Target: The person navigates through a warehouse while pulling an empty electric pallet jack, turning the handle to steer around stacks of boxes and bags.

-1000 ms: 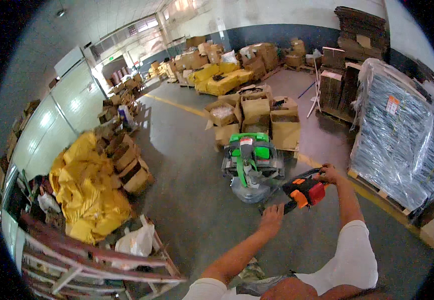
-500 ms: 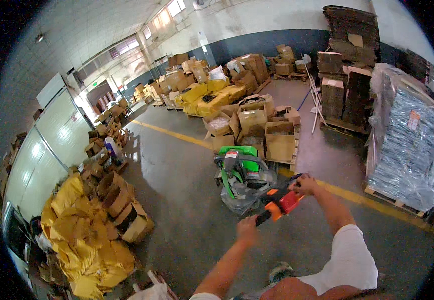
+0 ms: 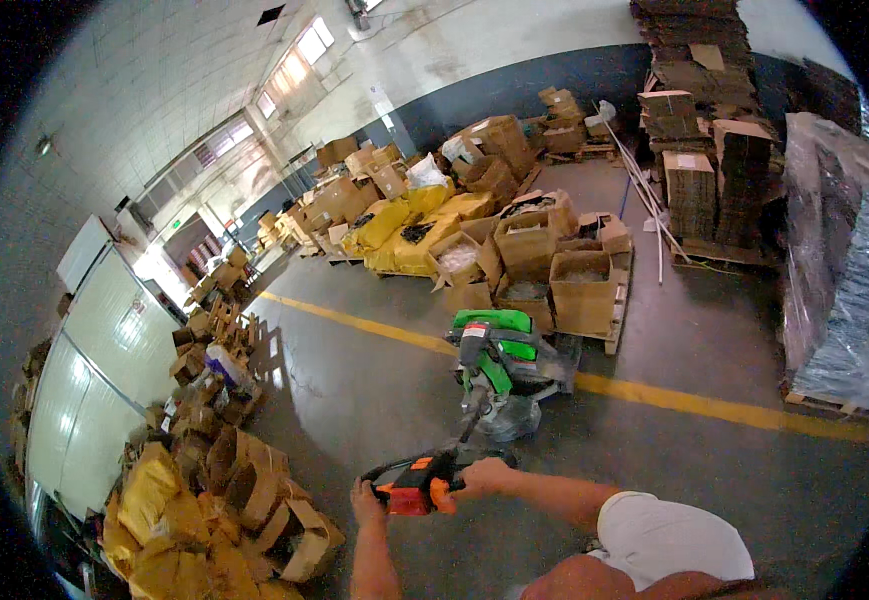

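Observation:
A green and black electric pallet truck [image 3: 499,365] stands on the grey floor in front of me. Its steering handle [image 3: 411,500], red and orange with black grips, is swung out to the left of the truck body. The left grip is in my left hand [image 3: 366,502], fingers closed around it. On the other end of the handle my right hand [image 3: 484,477] is wrapped around the right grip, the arm reaching across from the right. Part of the truck's lower side is wrapped in something clear or greyish.
Open cardboard boxes [image 3: 582,295] stand on a pallet just beyond the truck. Yellow sacks [image 3: 154,500] and boxes line the left. To the right is a film-wrapped pallet load [image 3: 844,270], with stacked flat cardboard [image 3: 689,190] behind. A yellow line [image 3: 694,402] crosses the floor.
Both hands have swung the handle from the right of the truck to its left. The truck body appears turned, and the view has shifted slightly.

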`<state>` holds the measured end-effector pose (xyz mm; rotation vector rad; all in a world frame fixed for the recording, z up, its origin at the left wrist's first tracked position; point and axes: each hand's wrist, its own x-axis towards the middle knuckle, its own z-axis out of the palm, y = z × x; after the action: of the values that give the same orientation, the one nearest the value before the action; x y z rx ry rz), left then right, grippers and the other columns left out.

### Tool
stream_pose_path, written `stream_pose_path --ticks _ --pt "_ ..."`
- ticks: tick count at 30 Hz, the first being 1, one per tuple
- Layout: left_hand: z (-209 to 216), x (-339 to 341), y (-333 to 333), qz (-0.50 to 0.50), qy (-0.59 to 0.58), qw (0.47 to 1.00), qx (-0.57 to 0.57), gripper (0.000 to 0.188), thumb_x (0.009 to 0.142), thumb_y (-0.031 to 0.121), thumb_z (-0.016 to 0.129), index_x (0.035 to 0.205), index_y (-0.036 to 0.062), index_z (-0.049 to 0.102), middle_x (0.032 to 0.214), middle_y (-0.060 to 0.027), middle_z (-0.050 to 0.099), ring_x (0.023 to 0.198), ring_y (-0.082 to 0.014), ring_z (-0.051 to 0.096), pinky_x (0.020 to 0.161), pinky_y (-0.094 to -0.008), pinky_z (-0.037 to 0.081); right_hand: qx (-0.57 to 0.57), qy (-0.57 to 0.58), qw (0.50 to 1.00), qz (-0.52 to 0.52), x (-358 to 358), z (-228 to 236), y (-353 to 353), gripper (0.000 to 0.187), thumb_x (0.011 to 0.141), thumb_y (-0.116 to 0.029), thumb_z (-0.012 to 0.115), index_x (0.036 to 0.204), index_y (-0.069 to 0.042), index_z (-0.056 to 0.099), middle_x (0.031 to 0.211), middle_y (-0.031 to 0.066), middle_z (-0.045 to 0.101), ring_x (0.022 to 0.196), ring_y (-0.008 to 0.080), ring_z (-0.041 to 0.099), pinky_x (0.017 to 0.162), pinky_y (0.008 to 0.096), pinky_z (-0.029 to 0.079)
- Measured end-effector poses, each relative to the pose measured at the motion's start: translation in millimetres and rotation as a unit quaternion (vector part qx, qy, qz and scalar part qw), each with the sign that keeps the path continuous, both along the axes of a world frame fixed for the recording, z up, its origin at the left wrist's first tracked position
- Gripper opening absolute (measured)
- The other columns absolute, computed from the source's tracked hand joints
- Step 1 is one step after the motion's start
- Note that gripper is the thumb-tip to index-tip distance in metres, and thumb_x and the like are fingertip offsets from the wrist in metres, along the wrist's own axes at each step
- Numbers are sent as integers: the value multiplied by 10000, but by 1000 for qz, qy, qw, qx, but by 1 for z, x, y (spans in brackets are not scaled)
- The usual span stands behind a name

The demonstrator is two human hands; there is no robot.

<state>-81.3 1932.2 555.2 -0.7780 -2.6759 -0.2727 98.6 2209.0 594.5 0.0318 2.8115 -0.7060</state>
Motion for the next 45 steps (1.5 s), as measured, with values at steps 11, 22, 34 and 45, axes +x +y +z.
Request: stream_pose_path --ticks 11,22,34,45 --pt "20 -314 62 -173 -184 934 251 411 633 5 670 1015 40 522 1181 -160 496 1088 -357 477 912 -389 413 -13 9 989 -144 -194 84 -24 406 699 -407 660 921 -67 646 858 129 662 805 311 643 678 419 511" --pt "50 -368 110 -323 -45 942 80 308 602 0 665 893 52 580 1028 -151 563 1080 -370 466 928 -413 383 20 -42 964 -260 -253 78 -41 456 736 -418 645 1040 -88 563 919 145 643 872 324 625 709 437 504" --pt "-26 -339 56 -334 -33 940 70 275 622 32 618 895 39 582 968 -156 562 1066 -404 447 955 -450 353 24 -51 971 -231 -217 33 -85 552 727 -457 664 1118 -100 507 936 157 644 872 328 629 687 445 503" --pt "-50 -334 63 -244 -273 853 373 165 603 0 611 755 50 569 836 -132 559 945 -372 499 885 -430 392 -9 -61 978 -198 -203 38 -69 539 739 -479 644 1078 -79 517 945 168 640 892 344 620 732 442 492"
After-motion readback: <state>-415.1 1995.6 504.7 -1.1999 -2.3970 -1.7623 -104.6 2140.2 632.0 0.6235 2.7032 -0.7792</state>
